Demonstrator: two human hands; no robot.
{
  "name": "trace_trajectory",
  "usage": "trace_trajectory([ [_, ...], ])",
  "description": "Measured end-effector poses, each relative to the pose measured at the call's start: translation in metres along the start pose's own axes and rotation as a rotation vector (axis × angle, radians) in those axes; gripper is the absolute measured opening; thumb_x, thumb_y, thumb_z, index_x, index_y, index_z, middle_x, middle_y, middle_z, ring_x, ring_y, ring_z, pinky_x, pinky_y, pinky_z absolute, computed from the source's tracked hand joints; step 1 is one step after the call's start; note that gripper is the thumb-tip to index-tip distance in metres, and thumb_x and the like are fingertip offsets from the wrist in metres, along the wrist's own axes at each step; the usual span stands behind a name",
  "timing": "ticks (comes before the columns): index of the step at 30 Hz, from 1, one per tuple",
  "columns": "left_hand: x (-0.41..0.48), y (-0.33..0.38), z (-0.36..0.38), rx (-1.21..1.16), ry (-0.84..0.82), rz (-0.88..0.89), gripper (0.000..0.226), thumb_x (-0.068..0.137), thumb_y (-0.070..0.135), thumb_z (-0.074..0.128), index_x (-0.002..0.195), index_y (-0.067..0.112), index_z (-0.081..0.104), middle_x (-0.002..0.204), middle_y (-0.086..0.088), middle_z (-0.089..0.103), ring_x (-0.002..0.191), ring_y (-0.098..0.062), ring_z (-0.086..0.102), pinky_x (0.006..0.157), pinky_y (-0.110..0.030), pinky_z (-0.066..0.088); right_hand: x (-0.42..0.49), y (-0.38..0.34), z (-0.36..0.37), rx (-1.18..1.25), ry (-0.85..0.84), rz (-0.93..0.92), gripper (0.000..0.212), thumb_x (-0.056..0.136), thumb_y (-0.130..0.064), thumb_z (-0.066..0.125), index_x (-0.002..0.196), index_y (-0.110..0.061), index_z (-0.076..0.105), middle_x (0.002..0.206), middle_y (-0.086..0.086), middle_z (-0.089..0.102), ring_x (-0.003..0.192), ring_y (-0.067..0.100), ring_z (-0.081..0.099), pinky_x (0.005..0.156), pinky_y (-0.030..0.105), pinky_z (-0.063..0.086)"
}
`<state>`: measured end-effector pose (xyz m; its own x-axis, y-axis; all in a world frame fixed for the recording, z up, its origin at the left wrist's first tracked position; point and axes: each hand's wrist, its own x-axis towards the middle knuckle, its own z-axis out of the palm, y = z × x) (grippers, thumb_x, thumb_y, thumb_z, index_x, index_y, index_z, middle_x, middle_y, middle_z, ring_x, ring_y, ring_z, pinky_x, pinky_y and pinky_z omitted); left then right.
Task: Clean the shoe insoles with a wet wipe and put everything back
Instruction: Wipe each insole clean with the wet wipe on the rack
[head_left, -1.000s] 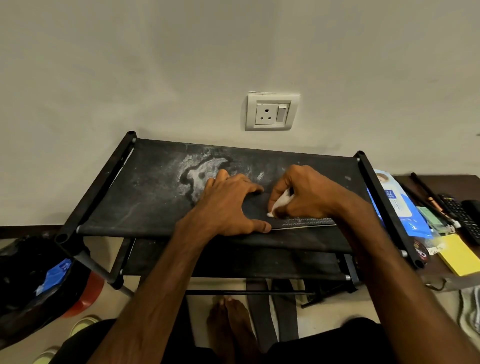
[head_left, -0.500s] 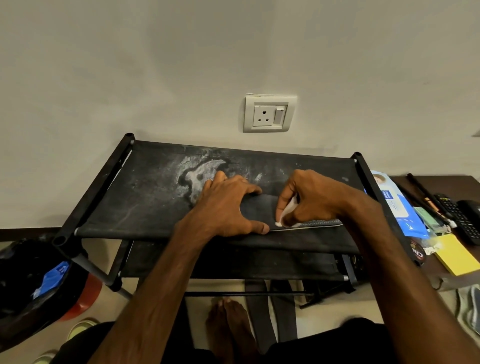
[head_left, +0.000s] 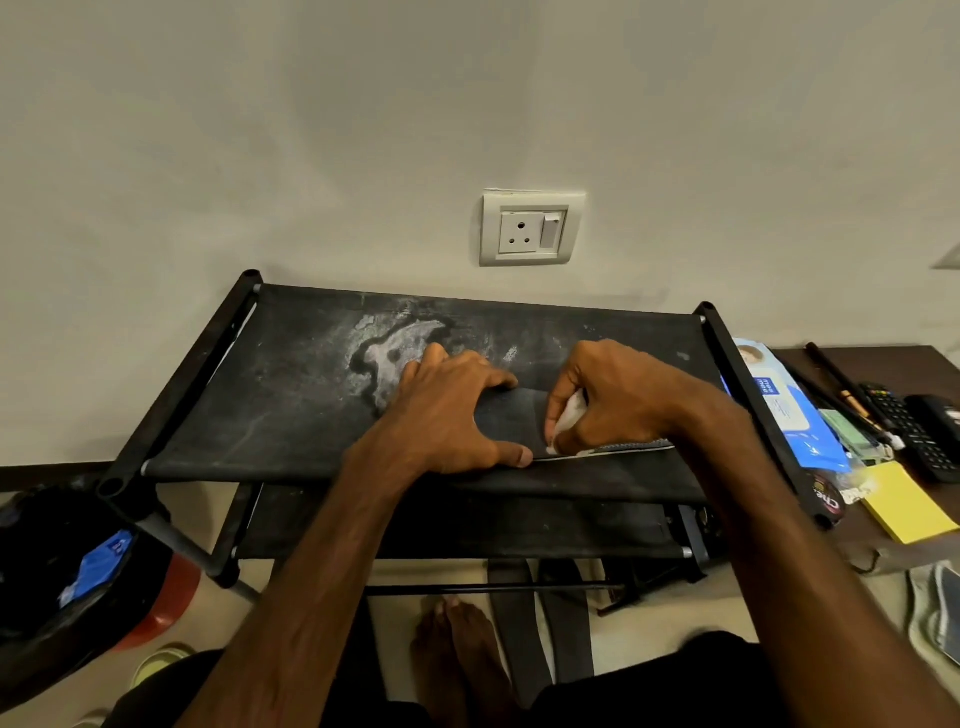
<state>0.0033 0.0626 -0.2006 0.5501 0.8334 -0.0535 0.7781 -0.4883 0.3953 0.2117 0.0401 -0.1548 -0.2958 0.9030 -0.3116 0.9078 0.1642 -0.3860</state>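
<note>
left hand (head_left: 447, 415): fingers spread, pressing the insole (head_left: 511, 415) flat on the rack shelf (head_left: 291, 405), near edge. right hand (head_left: 618, 405): curled round the wet wipe (head_left: 570, 420), touching the insole. judged mid-clean; refitting insoles and stowing the wipes pack (head_left: 795, 421) not yet done.

Black rack (head_left: 291, 415) stained whitish; white wipe (head_left: 570, 422); yellow notepad (head_left: 906, 503).

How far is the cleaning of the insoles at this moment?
Done: a wet wipe is out of the blue pack. In hand: the left hand presses a dark insole flat on the shoe rack, while the right hand rubs it with the wet wipe. Left: finishing this insole, any second one (not clearly visible), and putting everything back.
</note>
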Motion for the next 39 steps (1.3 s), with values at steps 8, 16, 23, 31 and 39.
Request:
trace_trajectory([
  [8, -0.001, 0.0, 0.0, 0.01, 0.009, 0.02, 0.087, 0.067, 0.076, 0.072, 0.143, 0.042, 0.046, 0.137, 0.012, 0.048, 0.119, -0.016, 0.033, 0.103, -0.037, 0.03, -0.002, -0.001, -0.002, -0.036, -0.013, 0.052, 0.008, 0.074, -0.03, 0.086, 0.076, -0.034, 0.078, 0.086, -0.016, 0.076, 0.086, 0.004, 0.069, 0.088, 0.038, 0.061],
  [16, -0.004, -0.001, -0.007, 0.088, 0.028, -0.007, 0.091, 0.06, 0.088, 0.065, 0.136, 0.04, 0.053, 0.126, 0.009, 0.055, 0.116, -0.018, 0.036, 0.101, -0.038, 0.031, -0.011, 0.006, 0.007, 0.151, 0.442, 0.086, 0.007, 0.076, -0.03, 0.082, 0.08, -0.035, 0.08, 0.079, -0.015, 0.076, 0.074, 0.004, 0.069, 0.07, 0.036, 0.062],
  [23, -0.008, 0.001, -0.006, 0.087, 0.061, -0.013, 0.097, 0.056, 0.093, 0.061, 0.136, 0.04, 0.047, 0.132, 0.01, 0.05, 0.123, -0.018, 0.033, 0.105, -0.039, 0.028, -0.016, 0.008, 0.032, 0.283, 0.66, 0.171, 0.006, 0.083, -0.023, 0.081, 0.086, -0.029, 0.082, 0.079, -0.012, 0.076, 0.073, 0.001, 0.068, 0.066, 0.023, 0.057],
  [31, -0.004, 0.011, 0.001, 0.076, 0.05, 0.017, 0.082, 0.07, 0.083, 0.062, 0.138, 0.037, 0.049, 0.134, 0.007, 0.049, 0.126, -0.02, 0.031, 0.104, -0.039, 0.026, -0.022, -0.003, 0.058, 0.265, 0.804, 0.202, 0.01, 0.086, -0.019, 0.075, 0.088, -0.027, 0.08, 0.086, -0.014, 0.075, 0.08, 0.001, 0.068, 0.073, 0.017, 0.054],
  [39, 0.0, 0.011, 0.006, 0.033, 0.036, 0.004, 0.087, 0.066, 0.083, 0.066, 0.138, 0.037, 0.05, 0.137, 0.004, 0.049, 0.131, -0.023, 0.029, 0.113, -0.043, 0.026, -0.01, 0.011, 0.043, 0.148, 0.733, 0.372, 0.011, 0.087, -0.025, 0.072, 0.089, -0.032, 0.079, 0.086, -0.009, 0.075, 0.082, 0.014, 0.069, 0.078, 0.038, 0.059],
])
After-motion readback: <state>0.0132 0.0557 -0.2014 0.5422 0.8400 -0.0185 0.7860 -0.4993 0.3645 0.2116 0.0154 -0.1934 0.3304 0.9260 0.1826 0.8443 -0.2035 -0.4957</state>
